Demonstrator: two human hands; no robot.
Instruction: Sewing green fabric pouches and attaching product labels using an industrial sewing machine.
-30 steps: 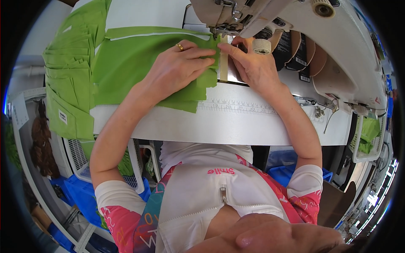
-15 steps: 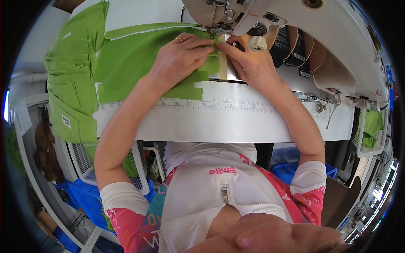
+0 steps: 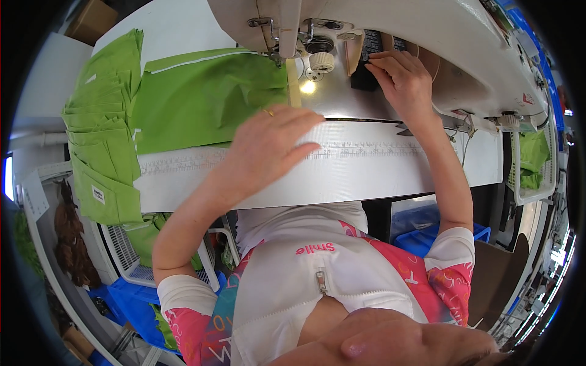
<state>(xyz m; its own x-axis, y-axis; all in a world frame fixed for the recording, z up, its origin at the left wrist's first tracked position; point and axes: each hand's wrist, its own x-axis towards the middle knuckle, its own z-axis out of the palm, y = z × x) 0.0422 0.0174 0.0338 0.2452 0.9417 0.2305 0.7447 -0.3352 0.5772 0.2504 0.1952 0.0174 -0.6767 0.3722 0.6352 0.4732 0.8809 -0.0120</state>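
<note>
On the white counter [image 3: 348, 177] lies my green fabric [image 3: 201, 100], its upper right corner at the sewing machine's [image 3: 464, 58] presser foot. My left hand [image 3: 259, 146] is over its lower right part, fingers loosely spread, empty. My right hand [image 3: 406, 85] bends its fingers beside the black packages [image 3: 364, 79]; I cannot tell whether they pinch one.

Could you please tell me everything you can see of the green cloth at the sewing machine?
The green cloth looks thin, roughly four-sided, with a white strip near its far edge. It lies flat, lightly rippled, on the white table, right of piled green pieces. Its far right corner reaches beneath the sewing machine. The left hand hides some near edge; touching is unclear.
</note>
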